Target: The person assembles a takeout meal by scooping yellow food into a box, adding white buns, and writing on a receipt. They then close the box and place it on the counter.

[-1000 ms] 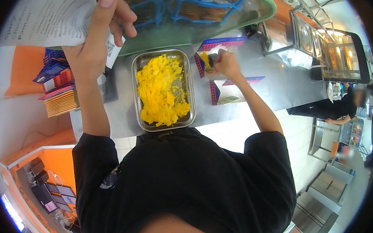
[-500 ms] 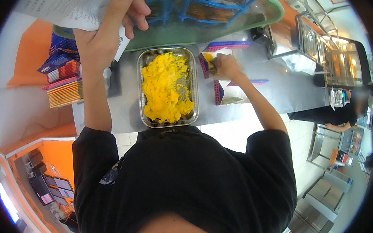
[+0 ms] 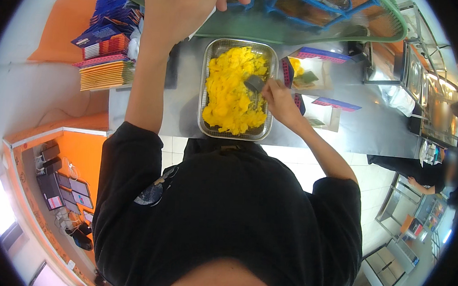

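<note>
So the right hand has its fingers wrapped round the handle end of a dark grey, rounded scoop, with the scoop's cup out over the clumpy bright yellow food. Can't tell if it's dug in or just above. Holding it by the end probably keeps the knuckles out of the food.

The food's in a shiny rectangular metal tray with mesh inside, upper middle of the frame, right in front of the body, I'd guess so neither arm has to stretch. Just right of it are two open cardboard boxes with pink-and-blue panels: the upper box has some yellow and a grey-green piece in it, the lower box only shows a flat greenish piece. Being that near the tray likely makes for a short scoop trip.

Left hand is up top by the big green basket, with a sliver of white paper beside it. The frame edge hides most of the fingers, so no idea whether they're gripping. Flat-packed cardboard is stacked upper left, seemingly to save counter space.
</note>
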### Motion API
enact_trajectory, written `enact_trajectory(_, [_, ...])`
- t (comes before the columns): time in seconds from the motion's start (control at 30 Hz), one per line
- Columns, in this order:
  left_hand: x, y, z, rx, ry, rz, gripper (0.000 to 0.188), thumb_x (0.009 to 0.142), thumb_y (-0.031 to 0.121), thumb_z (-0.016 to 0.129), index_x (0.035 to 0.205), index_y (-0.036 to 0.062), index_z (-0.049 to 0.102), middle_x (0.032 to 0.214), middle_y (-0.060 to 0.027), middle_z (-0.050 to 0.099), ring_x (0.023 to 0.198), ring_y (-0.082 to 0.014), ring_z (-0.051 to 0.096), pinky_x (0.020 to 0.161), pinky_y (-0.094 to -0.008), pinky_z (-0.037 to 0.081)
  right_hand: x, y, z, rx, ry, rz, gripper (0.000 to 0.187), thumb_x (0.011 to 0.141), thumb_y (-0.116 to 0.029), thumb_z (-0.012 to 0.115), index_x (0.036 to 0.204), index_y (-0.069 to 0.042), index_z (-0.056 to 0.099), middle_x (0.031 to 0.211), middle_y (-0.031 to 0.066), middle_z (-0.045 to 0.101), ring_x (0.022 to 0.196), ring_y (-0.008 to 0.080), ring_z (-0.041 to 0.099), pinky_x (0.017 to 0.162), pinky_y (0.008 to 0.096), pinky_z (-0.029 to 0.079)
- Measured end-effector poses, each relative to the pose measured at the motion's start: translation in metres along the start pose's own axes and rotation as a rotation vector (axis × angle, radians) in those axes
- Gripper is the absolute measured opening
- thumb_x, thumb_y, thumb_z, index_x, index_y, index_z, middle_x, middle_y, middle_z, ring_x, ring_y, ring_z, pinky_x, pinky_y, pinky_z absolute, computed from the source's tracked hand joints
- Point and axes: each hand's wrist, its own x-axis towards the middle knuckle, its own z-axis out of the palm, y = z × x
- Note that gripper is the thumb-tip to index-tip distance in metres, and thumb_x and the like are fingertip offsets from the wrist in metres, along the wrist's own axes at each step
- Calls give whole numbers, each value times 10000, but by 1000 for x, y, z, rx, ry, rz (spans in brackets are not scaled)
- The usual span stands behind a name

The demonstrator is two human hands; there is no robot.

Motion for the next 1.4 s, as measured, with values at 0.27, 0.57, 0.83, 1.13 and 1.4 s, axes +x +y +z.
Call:
enact_trajectory(0.27, [-2, 3, 2, -24, 4, 1, 347, 903, 175, 583, 1177, 10, 449, 650, -100, 578, 454, -138, 544, 375, -200, 368, -35, -2, 48, -48, -145, -82, 91, 774, -17, 588, 857, -7, 554, 833, 187, 554, 730, 370, 577, 652, 413, 476])
enact_trajectory(0.57, [0, 2, 0, -24, -37, 33, 348, 897, 184, 596, 1169, 11, 466, 649, -98, 584, 455, -138, 547, 370, -195, 367, -66, -1, 34, 479, -263, 444, 124, 794, -65, 672, 887, 10, 641, 675, 75, 617, 479, 122, 516, 462, 270, 417])
enact_trajectory(0.83, [-2, 4, 5, 12, 18, 17, 370, 899, 196, 590, 1179, 1, 446, 645, -101, 578, 445, -142, 542, 360, -200, 367, -71, 7, 17, 1180, -211, 697, 66, 822, -18, 645, 864, 6, 600, 701, 30, 590, 429, 24, 364, 382, 179, 237])
enact_trajectory(1.13, [0, 6, 4, -60, -15, 23, 374, 904, 187, 579, 1185, -13, 433, 633, -101, 574, 434, -146, 540, 356, -204, 368, -40, 3, 8, 212, 87, 127, 46, 764, -26, 634, 787, 8, 615, 690, 129, 631, 557, 206, 597, 507, 326, 461])
enact_trajectory(1.4, [-6, 9, 4, -14, 3, -7, 376, 899, 194, 588, 1183, -5, 442, 654, -104, 581, 456, -147, 550, 366, -205, 369, -76, -15, 48, 346, -127, 300, 116, 742, -44, 673, 828, 10, 617, 707, 128, 622, 540, 208, 568, 514, 331, 451])
